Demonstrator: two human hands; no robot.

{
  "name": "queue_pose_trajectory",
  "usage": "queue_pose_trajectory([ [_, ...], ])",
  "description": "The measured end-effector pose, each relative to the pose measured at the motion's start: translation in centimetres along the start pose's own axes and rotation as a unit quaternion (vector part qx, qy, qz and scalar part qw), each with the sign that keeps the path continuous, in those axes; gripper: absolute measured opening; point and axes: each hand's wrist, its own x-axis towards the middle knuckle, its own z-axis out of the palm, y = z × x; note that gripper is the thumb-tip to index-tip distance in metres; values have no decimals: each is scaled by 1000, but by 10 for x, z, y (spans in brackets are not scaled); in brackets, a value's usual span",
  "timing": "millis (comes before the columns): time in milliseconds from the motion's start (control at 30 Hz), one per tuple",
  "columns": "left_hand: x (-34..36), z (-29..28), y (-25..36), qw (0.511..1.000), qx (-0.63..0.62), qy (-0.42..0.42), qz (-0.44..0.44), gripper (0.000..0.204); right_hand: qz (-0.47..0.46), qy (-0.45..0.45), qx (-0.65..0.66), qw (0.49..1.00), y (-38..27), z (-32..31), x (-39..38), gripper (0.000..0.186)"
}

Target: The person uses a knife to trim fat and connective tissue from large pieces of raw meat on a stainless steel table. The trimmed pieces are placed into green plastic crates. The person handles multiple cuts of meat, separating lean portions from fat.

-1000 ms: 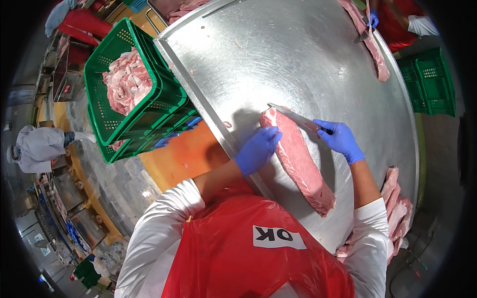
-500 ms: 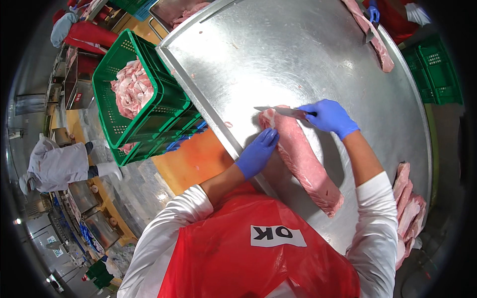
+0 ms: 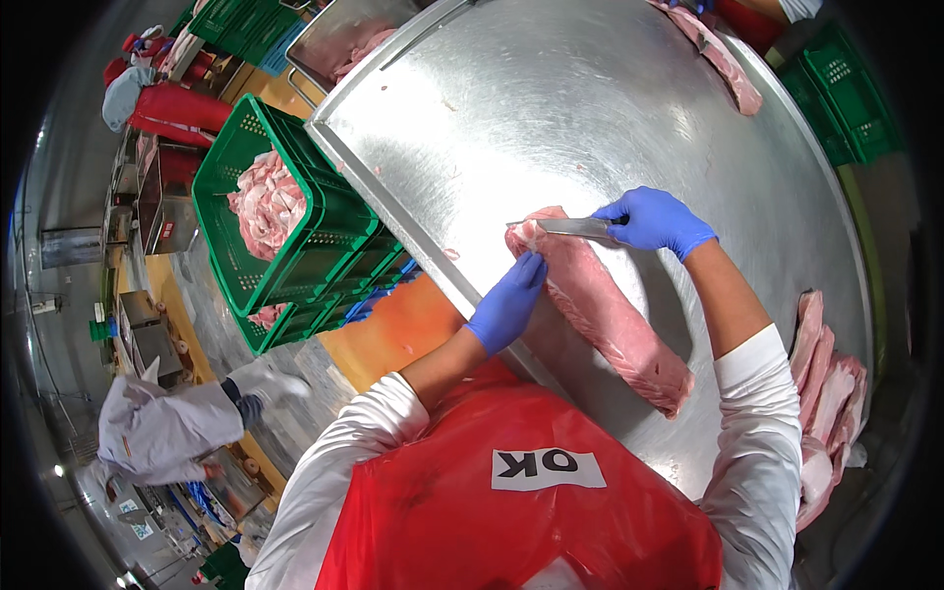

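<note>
A long pink pork loin (image 3: 619,320) lies slantwise on the steel table, its far end up by my hands. My right hand (image 3: 657,224), in a blue glove, is closed round the handle of a knife (image 3: 578,227). The blade points left and rests across the loin's far end, over a pale patch of fat. My left hand (image 3: 506,305), also gloved in blue, has its fingers pressed together on the left edge of that end, just nearer than the blade. The loin partly hides those fingertips.
Stacked green crates (image 3: 315,221) with meat trimmings (image 3: 267,206) stand left of the steel table (image 3: 511,108). More meat pieces (image 3: 826,403) lie at the right edge. Another strip of meat (image 3: 723,64) is at the far right, beside a co-worker. A person in white (image 3: 172,428) is at left.
The knife has shifted a little right, and its flat side now shows. My left hand stays at the loin's end. The view has turned slightly, and the person in white has moved.
</note>
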Motion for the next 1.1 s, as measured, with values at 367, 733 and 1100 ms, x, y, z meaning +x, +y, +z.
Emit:
queue_pose_trajectory([
  [367, -7, 4, -7, 996, 74, -13, 39, 57, -15, 67, 12, 998, -24, 47, 18, 31],
  [733, -7, -1, -2, 996, -7, 64, 62, 45, -21, 95, -37, 995, -41, 70, 12, 28],
  [1100, 45, -81, -52, 999, 30, 12, -11, 43, 15, 73, -24, 997, -52, 60, -9, 29],
])
